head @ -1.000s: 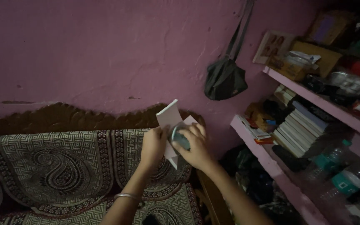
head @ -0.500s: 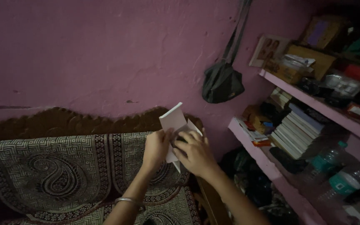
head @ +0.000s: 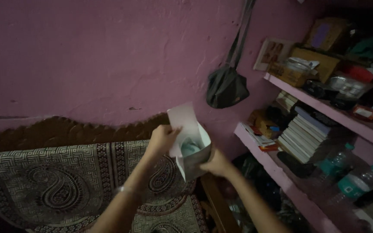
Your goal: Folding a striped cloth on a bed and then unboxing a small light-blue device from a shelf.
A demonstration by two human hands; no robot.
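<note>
Centre frame, a small white box (head: 189,144) is up in mid-air over the patterned sofa (head: 65,181). Left hand (head: 162,139) pinches the raised flap, right hand (head: 218,164) cups the underside. Box stands open, a round greyish thing (head: 189,146) sitting inside; I'd judge closing the flap remains.

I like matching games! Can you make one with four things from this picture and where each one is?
Things:
1. white box
2. black bag
3. stack of books
4. patterned cloth

Places:
A. hanging on the pink wall
B. on the lower pink shelf
C. spread over the sofa
D. held in both hands

Pairs: 1-D, 2-A, 3-B, 4-C
</note>
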